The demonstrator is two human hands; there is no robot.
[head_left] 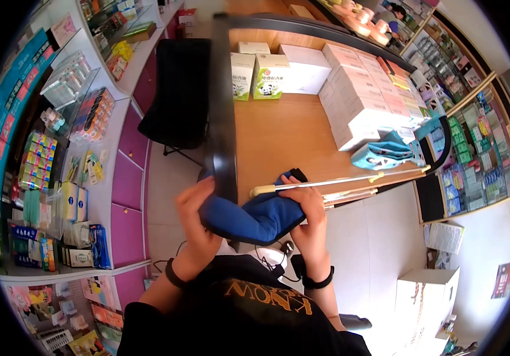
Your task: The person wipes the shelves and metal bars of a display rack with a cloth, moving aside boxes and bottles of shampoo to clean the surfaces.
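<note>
A blue cloth item with black edging (255, 220) hangs in folds between my two hands, in front of the brown desk (284, 133). My left hand (198, 216) is closed on its left end, beside the dark desk edge. On the right side, my right hand (307, 210) grips the cloth, with the fingers bent over its top. A pale rod with yellowish ends (332, 182) lies along the near edge of the desk, close to my right fingers. What the cloth item is, I cannot tell.
White boxes (358, 95) are stacked at the desk's back right, with a light-blue basket (385, 153) nearer. A black chair (178, 95) stands left of the desk. Stocked shelves (103, 172) line the left side. A person (392, 16) is far at the back right.
</note>
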